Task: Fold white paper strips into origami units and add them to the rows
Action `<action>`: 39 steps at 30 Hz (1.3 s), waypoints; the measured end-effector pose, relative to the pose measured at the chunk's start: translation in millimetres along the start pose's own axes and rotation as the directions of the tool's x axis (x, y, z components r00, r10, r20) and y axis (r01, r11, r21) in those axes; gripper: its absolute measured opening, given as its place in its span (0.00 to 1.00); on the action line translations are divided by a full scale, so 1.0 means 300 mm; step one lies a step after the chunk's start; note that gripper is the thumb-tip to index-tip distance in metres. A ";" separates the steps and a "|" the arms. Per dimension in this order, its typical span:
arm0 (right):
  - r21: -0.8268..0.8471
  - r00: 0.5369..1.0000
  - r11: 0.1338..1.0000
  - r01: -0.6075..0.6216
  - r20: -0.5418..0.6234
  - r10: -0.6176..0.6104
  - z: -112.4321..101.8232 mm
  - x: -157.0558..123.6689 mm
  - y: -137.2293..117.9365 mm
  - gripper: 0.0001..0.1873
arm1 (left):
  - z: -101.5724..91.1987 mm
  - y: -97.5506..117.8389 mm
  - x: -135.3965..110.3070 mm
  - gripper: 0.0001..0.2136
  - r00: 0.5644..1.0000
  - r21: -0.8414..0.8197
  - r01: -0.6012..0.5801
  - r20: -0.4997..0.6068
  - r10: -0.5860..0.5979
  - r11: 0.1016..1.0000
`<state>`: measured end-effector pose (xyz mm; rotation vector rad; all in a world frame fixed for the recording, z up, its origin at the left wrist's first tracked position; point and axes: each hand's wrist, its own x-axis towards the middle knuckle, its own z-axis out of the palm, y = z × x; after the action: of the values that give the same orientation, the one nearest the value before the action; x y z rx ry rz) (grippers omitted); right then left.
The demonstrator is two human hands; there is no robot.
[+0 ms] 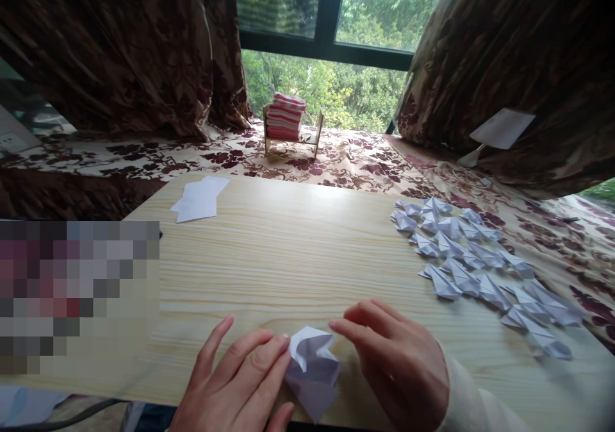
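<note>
Hanging at both sides, dark flower-patterned curtains (pixel 129 47) frame a window (pixel 283 9) with greenery beyond. Below it, a ledge under floral cloth (pixel 225 156). Nearer, a pale wood-grain table (pixel 269 252). On its right side, and reaching the far right edge, a loose cluster of folded white pieces (pixel 450 245), pointed and creased, in uneven rows. Left hand (pixel 240 371): fingers extended and fanned, thumb apart; fingertips rest at the left edge of the worked paper, not closed around it. Right hand (pixel 398 355): fingers bent, index tip just beside the paper's upper right corner; contact and thumb hidden, so cannot tell whether it pinches anything. Small rack (pixel 307 139) on the ledge, bearing stacked pink-and-white striped cloths (pixel 286 118). Flat white sheets (pixel 198 201) overlap askew at the table's far left. Worked paper (pixel 313 374): at the near table edge, between the hands. White, lavender in shade; upper part opened into a curved, raised flap with a shadowed hollow, right edge jagged, lower part tapering to a point toward the person.
</note>
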<state>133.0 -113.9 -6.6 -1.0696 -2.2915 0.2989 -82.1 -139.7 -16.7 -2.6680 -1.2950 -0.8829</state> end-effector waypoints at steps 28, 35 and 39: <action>-0.319 0.986 0.933 0.169 0.053 -0.161 0.090 -0.025 0.009 0.15 | 0.072 0.036 0.032 0.15 0.991 -0.113 0.120 -0.050 -0.126 0.986; -0.322 0.986 0.932 0.165 0.036 -0.162 0.092 -0.023 0.013 0.15 | 0.056 0.019 0.026 0.13 0.996 -0.096 0.082 -0.021 -0.084 0.992; -0.317 0.983 0.931 0.181 0.044 -0.176 0.094 -0.021 0.013 0.14 | 0.062 0.024 0.034 0.13 0.995 -0.113 0.098 -0.022 -0.101 0.989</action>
<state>121.9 -114.7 -33.4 -1.0003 -2.4868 -0.1458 -63.1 -132.1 -25.6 -2.6825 -1.4249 -1.0302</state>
